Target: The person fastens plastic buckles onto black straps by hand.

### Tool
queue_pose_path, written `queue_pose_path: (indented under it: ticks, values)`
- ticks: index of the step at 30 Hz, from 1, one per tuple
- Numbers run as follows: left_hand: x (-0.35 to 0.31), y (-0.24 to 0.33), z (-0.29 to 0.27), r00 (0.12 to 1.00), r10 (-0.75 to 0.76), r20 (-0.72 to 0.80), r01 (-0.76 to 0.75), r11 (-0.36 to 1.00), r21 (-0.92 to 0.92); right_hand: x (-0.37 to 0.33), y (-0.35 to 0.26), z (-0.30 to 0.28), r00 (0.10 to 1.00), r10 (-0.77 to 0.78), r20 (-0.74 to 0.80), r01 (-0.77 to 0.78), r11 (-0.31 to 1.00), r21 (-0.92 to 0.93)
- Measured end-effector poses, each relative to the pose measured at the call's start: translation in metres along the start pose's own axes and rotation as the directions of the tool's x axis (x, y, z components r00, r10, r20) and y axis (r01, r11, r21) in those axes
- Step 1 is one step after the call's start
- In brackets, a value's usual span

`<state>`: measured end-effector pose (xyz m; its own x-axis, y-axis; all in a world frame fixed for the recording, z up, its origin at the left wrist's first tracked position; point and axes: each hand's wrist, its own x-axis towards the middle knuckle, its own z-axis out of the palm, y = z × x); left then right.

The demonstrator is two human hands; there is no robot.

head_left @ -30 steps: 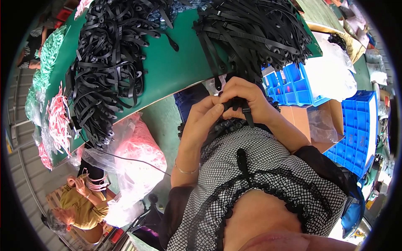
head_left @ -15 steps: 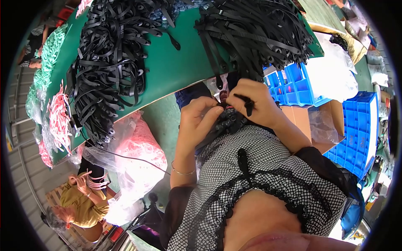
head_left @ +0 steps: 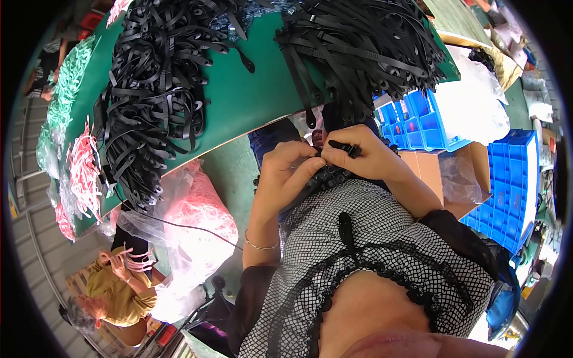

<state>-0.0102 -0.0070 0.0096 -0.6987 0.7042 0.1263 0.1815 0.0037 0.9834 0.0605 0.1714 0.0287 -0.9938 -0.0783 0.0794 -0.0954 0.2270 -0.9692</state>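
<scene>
Held the fingers of the left hand (head_left: 285, 164) curled at the centre of the frame, index and thumb almost meeting over something dark; could not tell whether gripping it or merely touching. Had the fingers of the right hand (head_left: 365, 154) folded closely round a short black strap (head_left: 341, 145), one end poking out beyond the grip, the rest hidden between the two hands, above the lap. Judged a slip the likeliest trouble: with so little strap exposed and both thumb tips crowded together, could lose or twist the hidden end through one loose pinch. Could also drop it among the dark, lumpy stuff (head_left: 329, 175) at the waist, black on black. Risked snagging the strap tip (head_left: 310, 116) hanging over the near edge of the bench (head_left: 256, 89), and so dragging at the strap pile (head_left: 370, 48) right of upper centre. Had bare green top between that pile and the longer strap heap (head_left: 152, 89) at upper left, plus clear floor (head_left: 231, 170) left of centre. Found less room to the right, with a blue crate (head_left: 412, 122) and a cardboard box (head_left: 424, 173) near the right forearm.
</scene>
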Motion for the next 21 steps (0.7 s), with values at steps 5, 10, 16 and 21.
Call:
queue_pose_path:
  ticks: [5, 10, 16, 21]
  values:
    - [-0.003, 0.004, 0.004, 0.997, -0.047, 0.064, 0.049, 0.998, -0.04, 0.0, 0.002, 0.003, 0.99, 0.105, 0.091, -0.126, 0.952, 0.279]
    - [-0.007, 0.008, 0.012, 0.959, -0.247, 0.142, 0.284, 0.854, -0.436, -0.004, 0.002, 0.01, 0.982, 0.137, 0.132, -0.186, 0.834, 0.519]
    - [-0.011, -0.01, 0.018, 0.972, -0.126, 0.196, 0.233, 0.599, -0.766, -0.01, 0.011, 0.02, 0.989, 0.055, 0.135, -0.141, 0.579, 0.803]
    - [-0.01, -0.008, 0.018, 0.964, -0.19, 0.183, 0.259, 0.546, -0.797, -0.007, 0.0, 0.013, 0.98, 0.137, 0.142, -0.197, 0.692, 0.695]
